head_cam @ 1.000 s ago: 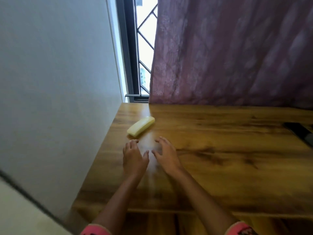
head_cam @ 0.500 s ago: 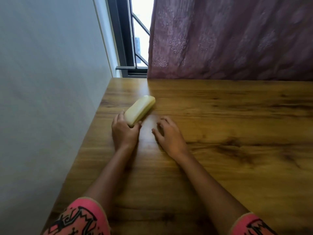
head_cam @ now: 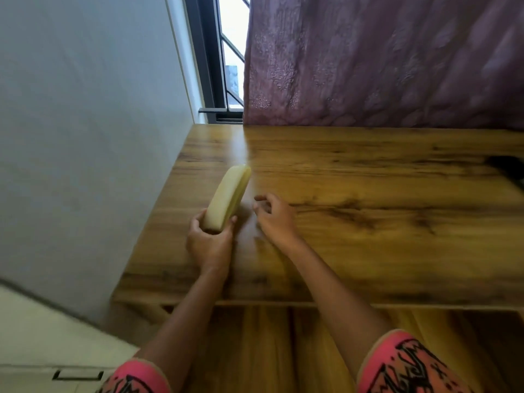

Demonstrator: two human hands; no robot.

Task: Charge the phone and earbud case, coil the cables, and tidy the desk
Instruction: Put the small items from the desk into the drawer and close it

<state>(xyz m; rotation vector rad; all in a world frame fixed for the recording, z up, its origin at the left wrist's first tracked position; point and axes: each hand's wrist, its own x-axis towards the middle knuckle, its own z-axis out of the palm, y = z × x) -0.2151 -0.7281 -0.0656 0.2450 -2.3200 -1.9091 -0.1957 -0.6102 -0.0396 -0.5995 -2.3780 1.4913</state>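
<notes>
A mauve patterned curtain (head_cam: 382,61) hangs behind. Left of it, a barred window (head_cam: 226,52). A pale wall (head_cam: 85,109) runs alongside.

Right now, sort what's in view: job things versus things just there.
Job:
- pale yellow case, gripped at its near end by the left hand
- dark object at the desk's right edge, possibly the phone
- wooden desk

Just there:
- curtain
- window

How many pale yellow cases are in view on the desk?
1: the pale yellow case, near the desk's left edge, its near end gripped by the left hand. Others may lie outside the frame.
</notes>
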